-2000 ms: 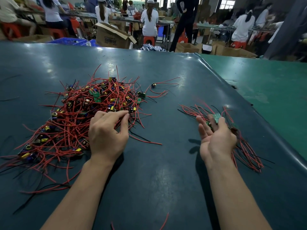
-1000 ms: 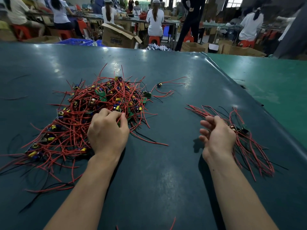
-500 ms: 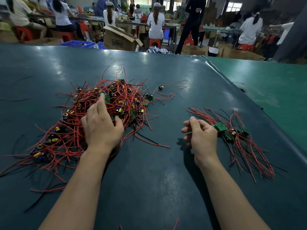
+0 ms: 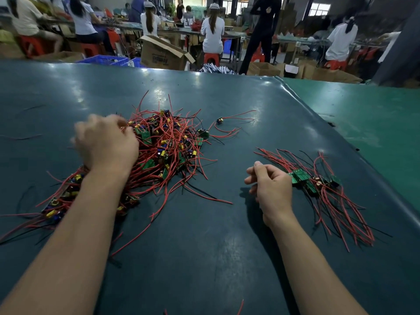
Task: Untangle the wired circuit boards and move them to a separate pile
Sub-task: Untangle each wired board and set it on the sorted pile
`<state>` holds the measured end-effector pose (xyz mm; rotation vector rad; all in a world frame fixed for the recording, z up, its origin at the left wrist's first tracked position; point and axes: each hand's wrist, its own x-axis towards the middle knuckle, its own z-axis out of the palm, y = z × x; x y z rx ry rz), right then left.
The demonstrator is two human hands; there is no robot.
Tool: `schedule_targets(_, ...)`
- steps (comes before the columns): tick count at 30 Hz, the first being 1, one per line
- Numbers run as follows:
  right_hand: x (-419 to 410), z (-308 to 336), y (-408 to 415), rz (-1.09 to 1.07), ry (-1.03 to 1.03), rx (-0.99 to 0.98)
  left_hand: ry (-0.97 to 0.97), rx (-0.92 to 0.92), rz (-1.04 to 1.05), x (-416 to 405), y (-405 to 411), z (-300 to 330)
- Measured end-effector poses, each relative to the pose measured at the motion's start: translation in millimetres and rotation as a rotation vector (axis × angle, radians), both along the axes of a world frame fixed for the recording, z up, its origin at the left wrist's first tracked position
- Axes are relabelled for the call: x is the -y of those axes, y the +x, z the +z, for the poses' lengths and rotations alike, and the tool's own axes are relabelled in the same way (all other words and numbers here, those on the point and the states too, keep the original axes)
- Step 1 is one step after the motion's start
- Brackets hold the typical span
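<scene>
— So, what lies on the table (image 4: pixel 227 258) in the head view?

— Left of centre, a tangled pile (image 4: pixel 163 151): thin red and black wires knotted round small green circuit boards with yellow and blue cylindrical parts. At the right, a separate pile (image 4: pixel 322 185) of flat green boards with long red leads fanned toward the lower right. The dark teal table cover is smooth and glossy.

— And the hands?

— Well apart. Left hand (image 4: pixel 106 144), blurred, sits on the tangle's left side with fingers curled; whether it grips wires I cannot tell. Right hand (image 4: pixel 271 187) hangs loosely curled beside the separate pile, holding nothing visible.
</scene>
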<state>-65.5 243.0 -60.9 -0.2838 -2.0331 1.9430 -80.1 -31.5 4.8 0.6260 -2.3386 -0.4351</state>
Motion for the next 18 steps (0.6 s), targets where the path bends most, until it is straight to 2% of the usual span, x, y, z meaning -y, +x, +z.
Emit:
schedule_targets(3,0,-3,-2,0.011,0.038,0.010,-0.053,0.254,-0.236,-5,-22,13)
schedule_targets(5,0,-3,-3,0.011,0.039,0.014,-0.129,0.396,-0.225,-9,-31,10)
schedule_targets(7,-2,-3,-3,0.015,0.034,0.020,-0.218,0.454,-0.160,-10,-35,5)
schedule_targets(10,-2,-2,-2,0.032,0.039,0.026,-0.266,0.486,-0.089,-7,-39,0)
schedule_targets(13,-2,-2,-1,0.041,0.044,0.033,-0.219,0.504,-0.090,-5,-42,0)
schedule_targets(18,-3,0,1,0.047,0.019,0.047,-0.253,0.386,-0.076,-11,-34,-2)
